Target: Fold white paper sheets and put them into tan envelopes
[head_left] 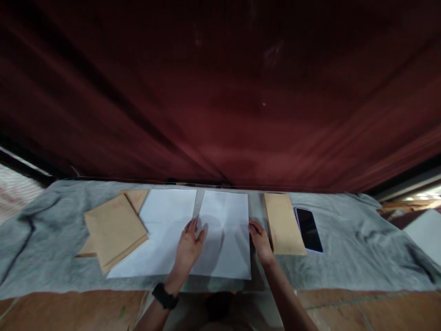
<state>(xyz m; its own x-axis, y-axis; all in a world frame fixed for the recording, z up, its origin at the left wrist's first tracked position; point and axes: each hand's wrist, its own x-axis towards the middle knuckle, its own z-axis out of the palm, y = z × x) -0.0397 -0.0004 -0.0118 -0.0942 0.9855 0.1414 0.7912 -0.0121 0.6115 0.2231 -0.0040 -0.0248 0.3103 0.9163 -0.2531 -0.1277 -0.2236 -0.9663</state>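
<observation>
Nearest the wearer, floor tiles [93, 309] show below the near edge of a grey cloth [341, 273]. A watch [165, 296] is strapped on the left wrist.

Hands: apart, one toward each side of the right sheet [225, 248]. The left hand [190, 246] is palm down, thumb spread from the fingers, over the place where the left sheet [158, 225] and right sheet adjoin; it appears to be steadying the paper rather than gripping it. The right hand [260, 242] has bent fingers at the right sheet's outer edge, probably to control that side; whether they pinch the paper cannot be told.

Both sheets lie flat on the cloth, directly before the wearer, presumably for easy reach by either hand. A narrow gap parts them toward the far end; nearer, the left hand hides the join.

The brown pile [115, 230] lies askew over the left sheet's outer side, perhaps serving as a weight. The brown stack [284, 225] stands squarer beyond the right hand, apparently set aside but within reach. A phone [309, 230], screen up, lies just beside it, off the paper.

Beyond the cloth hangs a dark red curtain [237, 119].
</observation>
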